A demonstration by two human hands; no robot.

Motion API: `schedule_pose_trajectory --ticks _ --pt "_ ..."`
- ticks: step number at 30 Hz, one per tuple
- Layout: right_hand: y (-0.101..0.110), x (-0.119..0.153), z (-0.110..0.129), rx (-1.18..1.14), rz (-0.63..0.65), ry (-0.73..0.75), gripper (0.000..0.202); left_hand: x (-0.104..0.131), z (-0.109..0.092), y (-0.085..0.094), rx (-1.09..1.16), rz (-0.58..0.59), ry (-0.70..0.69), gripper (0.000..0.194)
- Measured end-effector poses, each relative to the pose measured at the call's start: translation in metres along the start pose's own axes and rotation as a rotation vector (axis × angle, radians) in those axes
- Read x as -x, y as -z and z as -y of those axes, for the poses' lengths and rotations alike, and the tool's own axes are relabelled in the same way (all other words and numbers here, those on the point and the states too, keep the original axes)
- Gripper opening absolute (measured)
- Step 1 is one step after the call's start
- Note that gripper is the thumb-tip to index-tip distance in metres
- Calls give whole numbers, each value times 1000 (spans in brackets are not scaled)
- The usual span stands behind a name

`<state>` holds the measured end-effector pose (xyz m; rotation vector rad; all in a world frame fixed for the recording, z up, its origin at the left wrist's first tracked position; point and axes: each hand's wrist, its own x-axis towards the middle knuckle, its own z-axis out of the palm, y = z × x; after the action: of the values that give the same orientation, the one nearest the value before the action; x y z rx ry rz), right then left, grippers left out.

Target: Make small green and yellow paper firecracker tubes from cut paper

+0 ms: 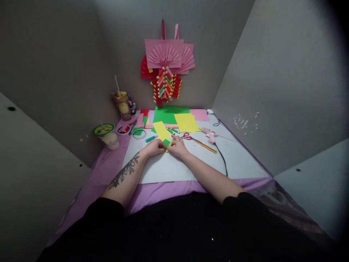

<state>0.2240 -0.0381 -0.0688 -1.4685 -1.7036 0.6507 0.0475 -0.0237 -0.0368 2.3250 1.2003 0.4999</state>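
Counter (pixel 163 191), draped in purple cloth. White sheet (pixel 169 171), spread across it. Green sheet (pixel 169 115), toward the rear; yellow sheet (pixel 187 123), overlapping its right front edge. Left hand (pixel 157 147), fingers bent, pinching the left side of a green paper piece (pixel 166 142). Right hand (pixel 177 146), pinching its right side. Pink glue gun (pixel 211 136), lying to the right. Scissors (pixel 187 136), red-handled, just beyond the right hand. Green paper piece, between both hands, above the white sheet.
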Motion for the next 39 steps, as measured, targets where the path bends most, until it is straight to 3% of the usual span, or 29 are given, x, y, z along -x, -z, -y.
schedule_pose_trajectory --ticks 13,39 --pt "-8 -4 -6 49 -14 -11 14 1 -1 -1 6 -2 2 22" --pt "-4 -1 0 93 -39 -35 11 -2 5 -2 16 22 4 24"
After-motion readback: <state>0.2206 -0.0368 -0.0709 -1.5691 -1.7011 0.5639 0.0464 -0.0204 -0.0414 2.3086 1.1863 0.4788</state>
